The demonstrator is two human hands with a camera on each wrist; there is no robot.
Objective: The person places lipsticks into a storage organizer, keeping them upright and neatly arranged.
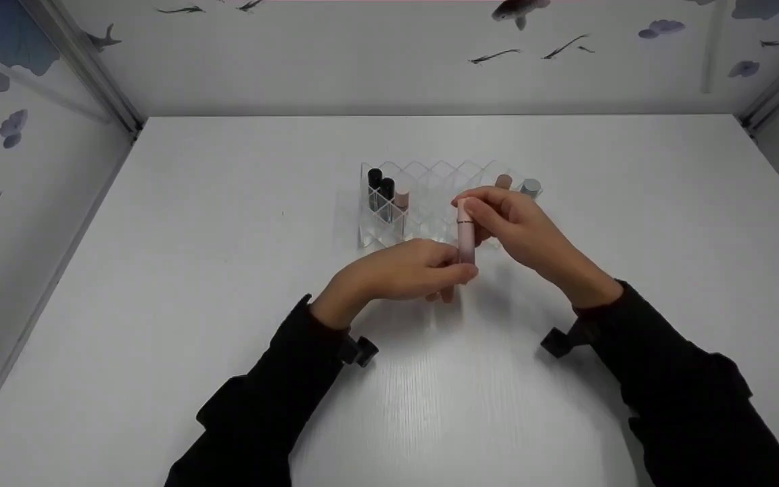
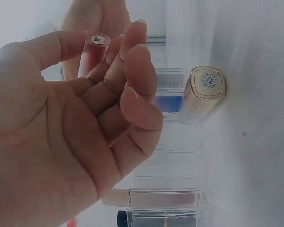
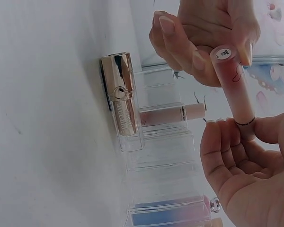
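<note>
In the head view, a pink lip gloss tube (image 1: pixel 466 242) is held upright between both hands. My right hand (image 1: pixel 521 223) pinches its pale pink cap from the right, while the left hand (image 1: pixel 406 270) holds the lower end between thumb and fingers. The round labelled base (image 3: pixel 224 54) of the tube faces the right wrist view, and the cap is partly covered by the right fingers. Behind the hands stands a clear lipstick organizer (image 1: pixel 423 177) with diamond-shaped compartments. A gold lipstick case (image 3: pixel 117 94) is at the organizer's near side; its base (image 2: pixel 209 81) shows in the left wrist view.
Two black-capped tubes (image 1: pixel 381 184) and a pink-capped tube (image 1: pixel 402 199) stand at the organizer's left. On the right are a brown-pink cap (image 1: pixel 504 180) and a silver cap (image 1: pixel 531 187). The white table (image 1: pixel 180 284) meets patterned panels at the back and left.
</note>
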